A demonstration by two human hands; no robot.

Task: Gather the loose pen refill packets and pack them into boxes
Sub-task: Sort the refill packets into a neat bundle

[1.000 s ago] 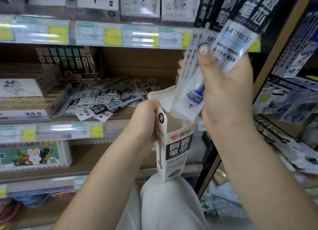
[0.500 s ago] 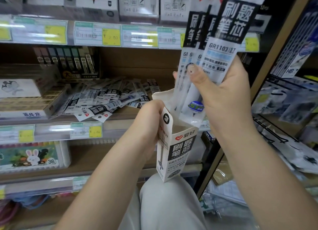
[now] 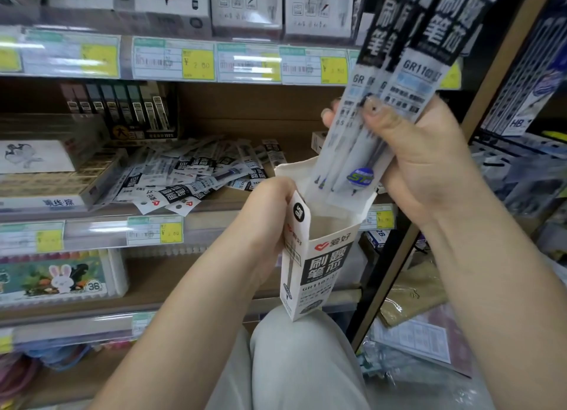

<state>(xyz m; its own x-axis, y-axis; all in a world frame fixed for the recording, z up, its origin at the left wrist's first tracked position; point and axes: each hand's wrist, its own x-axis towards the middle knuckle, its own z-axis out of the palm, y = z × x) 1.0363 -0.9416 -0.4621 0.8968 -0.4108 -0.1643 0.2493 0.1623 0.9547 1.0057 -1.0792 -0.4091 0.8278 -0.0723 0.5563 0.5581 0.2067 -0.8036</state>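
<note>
My left hand (image 3: 267, 213) grips the upper left side of an open white-and-black refill box (image 3: 319, 268), held upright above my knee. My right hand (image 3: 420, 161) holds a bundle of several long refill packets (image 3: 395, 81), thumb pressed across their front. The bundle's lower ends reach into the box's open mouth, between its raised flaps. A heap of loose refill packets (image 3: 190, 179) lies scattered on the middle shelf behind the box.
Shelf edges carry yellow price labels (image 3: 198, 62). Dark lead-refill boxes (image 3: 122, 109) and flat cartons (image 3: 46, 176) stand left of the heap. A crayon box with a rabbit (image 3: 58, 276) sits one shelf lower. A wire rack with packaged goods (image 3: 521, 176) stands to the right.
The bundle in my right hand has turned more upright and its lower ends have come down into the box's opening. My left hand keeps the box in place.
</note>
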